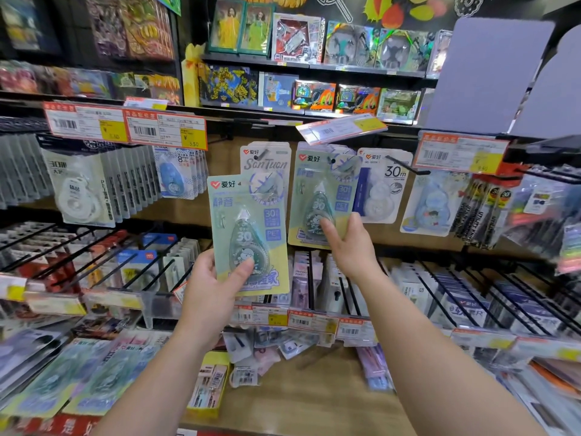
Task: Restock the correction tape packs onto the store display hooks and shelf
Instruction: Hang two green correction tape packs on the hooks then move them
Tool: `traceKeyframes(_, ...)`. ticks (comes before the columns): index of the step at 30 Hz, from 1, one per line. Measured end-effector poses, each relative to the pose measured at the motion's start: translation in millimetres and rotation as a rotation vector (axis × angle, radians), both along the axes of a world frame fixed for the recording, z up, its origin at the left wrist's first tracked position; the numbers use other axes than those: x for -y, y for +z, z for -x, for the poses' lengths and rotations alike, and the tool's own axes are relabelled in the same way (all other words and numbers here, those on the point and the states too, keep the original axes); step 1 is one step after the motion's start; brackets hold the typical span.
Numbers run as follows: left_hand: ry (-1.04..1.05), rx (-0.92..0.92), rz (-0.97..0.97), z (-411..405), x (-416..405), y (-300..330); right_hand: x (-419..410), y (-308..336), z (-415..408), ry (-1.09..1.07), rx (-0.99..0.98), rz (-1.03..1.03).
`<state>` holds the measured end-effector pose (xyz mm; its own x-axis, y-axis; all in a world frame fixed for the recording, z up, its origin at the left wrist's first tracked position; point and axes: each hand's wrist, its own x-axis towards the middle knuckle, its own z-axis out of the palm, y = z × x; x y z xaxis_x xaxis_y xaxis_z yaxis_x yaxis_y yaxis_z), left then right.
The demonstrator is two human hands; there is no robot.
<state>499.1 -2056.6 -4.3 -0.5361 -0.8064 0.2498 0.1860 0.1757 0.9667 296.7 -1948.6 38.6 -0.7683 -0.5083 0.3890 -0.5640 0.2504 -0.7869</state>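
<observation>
My left hand grips a green-and-yellow correction tape pack by its lower edge, thumb on the front, holding it upright in front of the display. My right hand pinches the lower part of a second, matching pack that hangs on a display hook with more packs behind it. Left of that, a "SanTuan" pack hangs on its own hook, partly covered by the pack in my left hand.
A white 30m tape pack and a blue one hang to the right. Long black hooks stick out from the lower rows. Price tags sit above. More green packs lie on the shelf at lower left.
</observation>
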Motion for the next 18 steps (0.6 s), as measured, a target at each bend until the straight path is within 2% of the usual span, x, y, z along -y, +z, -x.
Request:
traceKeyframes(12, 0.025, 0.049, 0.013, 10.4, 0.3, -2.0, 21.6, -2.0, 28.8, -0.057, 0.033, -0.007)
traceKeyframes(18, 0.009, 0.08, 0.007, 14.1, 0.4, -4.0, -1.3, -8.8, 11.5, -0.238, 0.029, 0.008)
